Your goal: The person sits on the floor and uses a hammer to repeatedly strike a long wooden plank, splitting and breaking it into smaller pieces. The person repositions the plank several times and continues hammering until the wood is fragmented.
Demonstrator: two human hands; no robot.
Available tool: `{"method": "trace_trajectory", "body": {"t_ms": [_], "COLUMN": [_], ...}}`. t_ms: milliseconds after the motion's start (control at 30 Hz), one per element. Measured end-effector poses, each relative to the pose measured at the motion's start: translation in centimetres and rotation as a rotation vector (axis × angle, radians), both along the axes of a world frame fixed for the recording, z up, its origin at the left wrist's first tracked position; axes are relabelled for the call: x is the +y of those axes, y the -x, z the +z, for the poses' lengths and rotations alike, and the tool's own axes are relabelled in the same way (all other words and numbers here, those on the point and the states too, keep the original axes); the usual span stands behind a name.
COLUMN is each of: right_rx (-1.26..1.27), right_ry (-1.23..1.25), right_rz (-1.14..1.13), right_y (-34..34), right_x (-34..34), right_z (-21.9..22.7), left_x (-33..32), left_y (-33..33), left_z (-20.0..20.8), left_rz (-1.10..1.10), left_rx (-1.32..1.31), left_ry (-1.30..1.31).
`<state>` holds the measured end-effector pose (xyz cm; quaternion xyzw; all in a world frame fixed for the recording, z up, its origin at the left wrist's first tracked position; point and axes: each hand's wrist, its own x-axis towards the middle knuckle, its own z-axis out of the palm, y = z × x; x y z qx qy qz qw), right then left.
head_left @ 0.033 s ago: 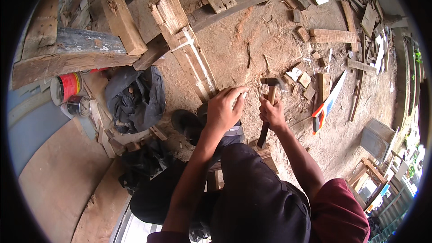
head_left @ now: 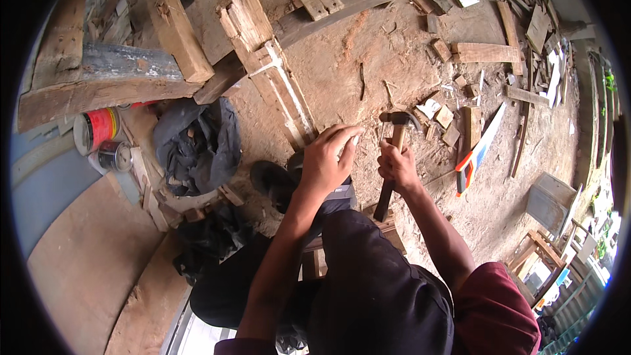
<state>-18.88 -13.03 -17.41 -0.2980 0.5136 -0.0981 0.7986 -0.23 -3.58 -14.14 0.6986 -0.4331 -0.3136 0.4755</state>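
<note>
My right hand (head_left: 399, 165) is wrapped round the wooden part of a claw hammer (head_left: 399, 133). The hammer's dark head points away from me, and its black grip hangs below my fist toward my knee. Just left of it is my left hand (head_left: 325, 161), fingers bent and thumb and forefinger brought together at the tips. Whatever lies between those tips is too small to make out. Beyond the left hand, a weathered plank (head_left: 269, 69) with white paint streaks and a splintered far end runs away from me, its near end by my wrist.
A handsaw (head_left: 483, 148) with an orange and black handle lies on the ground at right, near wood offcuts (head_left: 450, 135). Heavy beams (head_left: 108, 89) stand at upper left. Below them are a black cloth bundle (head_left: 197, 148) and paint cans (head_left: 115, 156). A grey bin (head_left: 551, 200) sits far right.
</note>
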Motion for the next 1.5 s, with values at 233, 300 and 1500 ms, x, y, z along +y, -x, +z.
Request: {"method": "trace_trajectory", "body": {"t_ms": [233,300,1500], "right_rx": [-0.267,-0.288,-0.066], "right_ry": [-0.355,-0.361,0.583], "right_rz": [-0.144,-0.112,0.406], "right_y": [-3.4,-3.7,-8.2], "right_x": [-1.1,-1.6,-1.5], "right_z": [6.5,6.9,7.0], "left_x": [-3.2,-3.1,-5.2], "left_y": [-0.9,-2.0,-13.8], "left_z": [4.0,3.5,2.6], "left_rz": [-0.236,-0.257,0.475], "left_rx": [-0.256,-0.303,-0.692], "left_ry": [0.221,0.282,0.365]}}
